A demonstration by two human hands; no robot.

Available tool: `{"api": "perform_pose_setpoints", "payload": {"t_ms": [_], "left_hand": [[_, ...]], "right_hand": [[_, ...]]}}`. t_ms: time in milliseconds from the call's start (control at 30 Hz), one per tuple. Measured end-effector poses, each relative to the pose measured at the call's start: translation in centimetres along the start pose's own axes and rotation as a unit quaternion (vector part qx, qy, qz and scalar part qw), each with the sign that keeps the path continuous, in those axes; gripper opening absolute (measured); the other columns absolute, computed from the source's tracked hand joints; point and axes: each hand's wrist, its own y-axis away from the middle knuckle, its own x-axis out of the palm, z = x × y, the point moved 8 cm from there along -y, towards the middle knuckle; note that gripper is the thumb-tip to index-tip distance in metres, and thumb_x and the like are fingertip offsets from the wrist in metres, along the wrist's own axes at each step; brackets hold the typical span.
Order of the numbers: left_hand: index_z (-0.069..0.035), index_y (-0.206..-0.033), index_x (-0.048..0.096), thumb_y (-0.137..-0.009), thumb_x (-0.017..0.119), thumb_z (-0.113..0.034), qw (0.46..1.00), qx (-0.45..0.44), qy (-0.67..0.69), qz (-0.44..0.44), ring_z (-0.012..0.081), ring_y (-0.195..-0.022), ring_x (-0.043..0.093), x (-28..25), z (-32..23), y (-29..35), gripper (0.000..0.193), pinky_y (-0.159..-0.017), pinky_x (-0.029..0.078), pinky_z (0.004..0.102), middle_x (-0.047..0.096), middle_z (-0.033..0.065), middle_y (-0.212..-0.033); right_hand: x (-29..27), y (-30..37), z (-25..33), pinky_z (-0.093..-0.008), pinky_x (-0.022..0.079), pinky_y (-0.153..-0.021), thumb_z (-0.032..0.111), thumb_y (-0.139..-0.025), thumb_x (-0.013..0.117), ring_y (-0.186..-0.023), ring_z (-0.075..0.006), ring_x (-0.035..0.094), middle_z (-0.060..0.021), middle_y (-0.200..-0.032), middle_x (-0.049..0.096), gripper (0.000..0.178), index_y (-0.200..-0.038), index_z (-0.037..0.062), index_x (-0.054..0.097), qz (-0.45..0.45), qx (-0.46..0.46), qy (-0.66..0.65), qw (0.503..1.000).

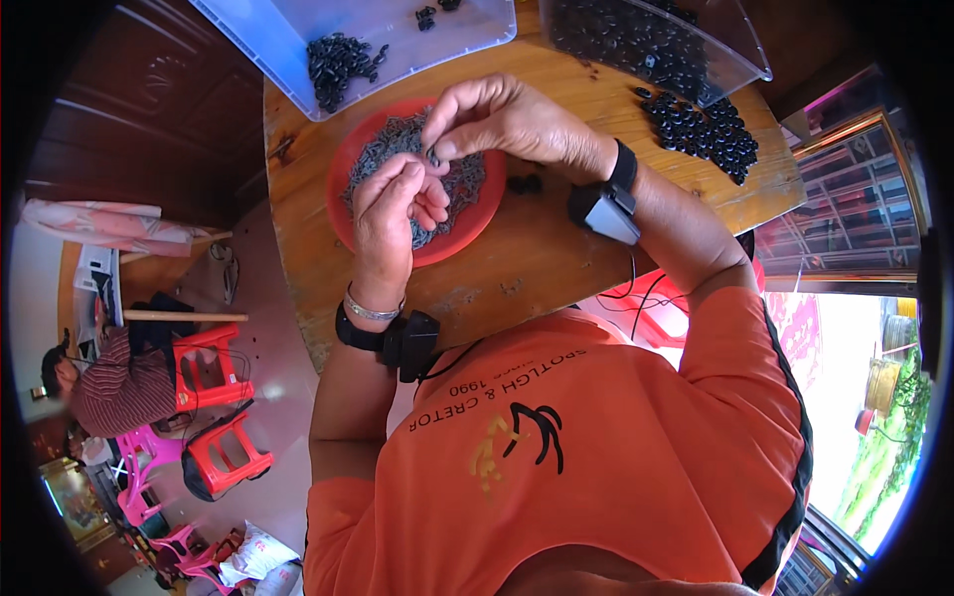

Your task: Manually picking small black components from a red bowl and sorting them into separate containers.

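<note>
Above a red bowl (341, 214) full of small grey parts (383, 149), my two hands meet almost fingertip to fingertip. Thumb and forefinger of my right hand (502, 124) pinch a small dark piece (432, 156). Just below it, my left hand (386, 214) has its thumb and forefinger pressed together and the other fingers curled; what lies between them, if anything, is too small to make out. The bowl stands on a wooden table (537, 263), and a few black pieces (524, 185) lie beside its right side.
A translucent tub (447, 62) at the far left holds a heap of black pieces (343, 65). Another clear bin (730, 74) at the far right contains many more, with a spread of glossy black pieces (706, 137) before it. Red stools (209, 368) and a seated person (114, 382) are at left.
</note>
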Motion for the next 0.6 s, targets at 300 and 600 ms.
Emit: {"api": "perform_pose_setpoints", "payload": {"t_ms": [300,600], "left_hand": [[-0.002,-0.090,0.055,-0.091,0.043,-0.020,0.985,-0.068,0.157,0.033,0.0131,-0.056,0.053,0.1,1.8,-0.3,0.022,-0.051,0.039,0.0226,0.057,0.0062,-0.070],[-0.002,-0.096,0.051,-0.091,0.037,-0.020,0.970,-0.045,0.232,0.057,0.0143,-0.056,0.052,0.6,1.6,-0.5,0.023,-0.050,0.040,0.0237,0.055,0.0069,-0.070]], "right_hand": [[1.5,0.1,1.0,-0.0260,0.049,-0.080,0.002,-0.083,0.064,-0.085,-0.0107,0.060,-0.0028,-0.087,0.064,0.013,-0.095,0.0035,0.067,-0.019,-0.106,0.134,0.985],[2.2,0.5,2.2,-0.0273,0.048,-0.081,0.004,-0.082,0.066,-0.088,-0.0143,0.059,-0.0055,-0.092,0.062,0.016,-0.098,0.0035,0.067,-0.028,-0.166,0.217,0.962]]}}
